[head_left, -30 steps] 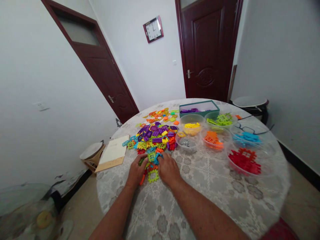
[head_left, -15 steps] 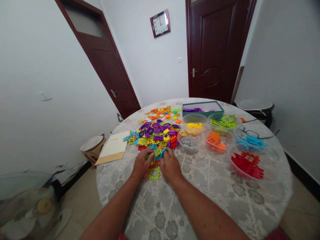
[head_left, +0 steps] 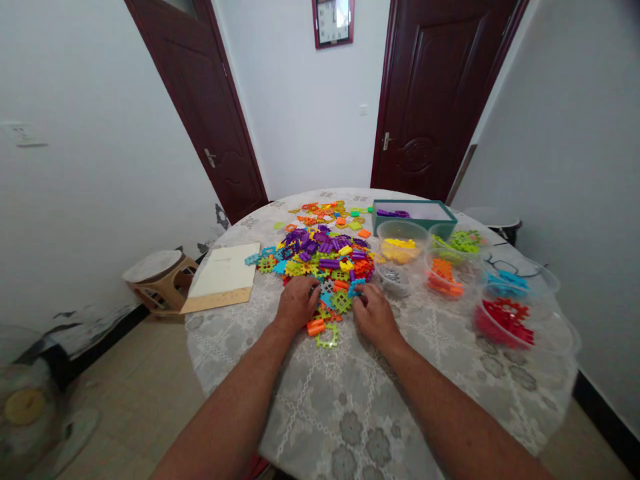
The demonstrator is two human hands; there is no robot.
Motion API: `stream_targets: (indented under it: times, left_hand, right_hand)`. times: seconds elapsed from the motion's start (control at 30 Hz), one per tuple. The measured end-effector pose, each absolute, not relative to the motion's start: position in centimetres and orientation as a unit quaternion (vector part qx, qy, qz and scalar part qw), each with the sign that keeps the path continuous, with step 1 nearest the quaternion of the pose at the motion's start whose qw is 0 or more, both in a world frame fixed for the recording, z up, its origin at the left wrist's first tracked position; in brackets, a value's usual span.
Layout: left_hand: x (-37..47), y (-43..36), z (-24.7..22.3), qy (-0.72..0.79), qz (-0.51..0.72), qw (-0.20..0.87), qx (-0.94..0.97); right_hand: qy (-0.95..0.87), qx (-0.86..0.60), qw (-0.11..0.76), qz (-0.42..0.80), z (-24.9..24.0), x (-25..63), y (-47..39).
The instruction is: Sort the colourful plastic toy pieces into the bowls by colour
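A heap of colourful plastic building pieces (head_left: 320, 257) lies mid-table. At its near left edge is my left hand (head_left: 296, 305), fingers loosely curved and apart, with nothing visible in them. My right hand (head_left: 376, 313) pinches a blue building piece (head_left: 356, 288) at the heap's near right side. Between the hands lie a green lattice piece (head_left: 341, 301) and a grey piece (head_left: 327, 287). An orange cylindrical piece (head_left: 315, 327) and a light green square frame piece (head_left: 327, 337) rest closer to me.
Clear bowls on the right hold sorted pieces: yellow (head_left: 399, 251), grey (head_left: 395, 276), orange (head_left: 444, 277), green (head_left: 464, 241), blue (head_left: 507, 283) and red (head_left: 505, 323). Behind them stands a green-edged box (head_left: 430, 209) with purple pieces. Glasses (head_left: 520, 267) lie at right, a paper folder (head_left: 225, 270) at left.
My hands have moved apart, the right one rightward with the blue piece. The green lattice and orange cylindrical pieces between them now show more. The camera view has shifted.
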State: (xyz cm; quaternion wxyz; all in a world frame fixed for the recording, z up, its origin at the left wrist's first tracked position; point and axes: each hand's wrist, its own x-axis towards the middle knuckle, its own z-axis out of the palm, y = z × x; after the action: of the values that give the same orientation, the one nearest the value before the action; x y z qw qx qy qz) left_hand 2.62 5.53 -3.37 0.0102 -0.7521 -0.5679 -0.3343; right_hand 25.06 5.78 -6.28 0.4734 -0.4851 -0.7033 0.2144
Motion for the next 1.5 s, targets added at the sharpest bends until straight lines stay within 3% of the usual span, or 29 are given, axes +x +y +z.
stream_targets:
  times: [0.3, 0.5, 0.73, 0.9, 1.0, 1.17, 1.5]
  left_hand:
    - [2.3, 5.3, -3.0, -0.563, -0.357, -0.027, -0.745]
    - [3.3, 4.6, -1.4, -0.538, -0.421, -0.200, -0.702]
    - [3.7, 4.4, -1.0, -0.481, -0.420, -0.361, -0.679]
    - [3.0, 5.1, -1.2, -0.545, -0.513, -0.385, -0.540]
    - [2.5, 5.3, -1.0, -0.553, -0.564, -0.400, -0.465]
    - [2.7, 5.3, -0.9, -0.551, -0.559, -0.428, -0.448]
    - [2.5, 5.5, -1.2, -0.542, -0.544, -0.436, -0.469]
  right_hand:
    - [-0.698, -0.518, 0.427, 0.248, -5.1, 25.9, 5.3]
    - [-0.696, -0.469, 0.446, 0.310, -5.0, 25.6, 4.5]
    - [-0.774, -0.401, 0.390, 0.297, -4.4, 24.7, 3.3]
    - [-0.802, -0.420, 0.376, 0.196, -4.5, 25.6, 4.0]
    - [-0.843, -0.404, 0.320, 0.154, -4.6, 26.4, 4.5]
    - [-0.866, -0.409, 0.250, 0.142, -4.5, 26.7, 4.2]
    - [-0.810, -0.469, 0.316, 0.156, -3.9, 26.7, 5.0]
